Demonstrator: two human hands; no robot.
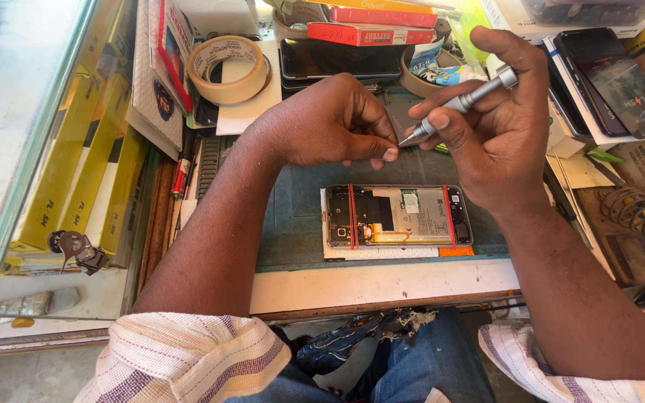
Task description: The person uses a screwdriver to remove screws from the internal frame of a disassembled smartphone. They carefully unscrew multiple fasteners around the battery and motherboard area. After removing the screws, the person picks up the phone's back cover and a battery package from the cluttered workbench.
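The right hand (pixel 498 123) gripped a slim silver screwdriver (pixel 463 102), its tip pointing left and down toward a small dark grey part (pixel 401 119) pinched between the thumb and fingers of the left hand (pixel 330 123). Both hands hovered above the far half of a blue-grey work mat (pixel 300 216), the part held just between them. Nearer the person, below the hands and apart from them, an opened phone (pixel 399 216) lay flat on the mat with its back off, battery and boards exposed, two red bands crossing it. The mat sat on a pale bench (pixel 382 285) with a worn front edge. Far left of the hands stood a roll of tan masking tape (pixel 229 69); beyond it lay red flat boxes (pixel 371 33) and a dark phone (pixel 337 60). To the left, a glass-topped cabinet (pixel 16 112) held yellow boxes (pixel 87 164). At the right edge a coiled soldering-iron stand (pixel 632 209) rested among stacked phones (pixel 610 78).
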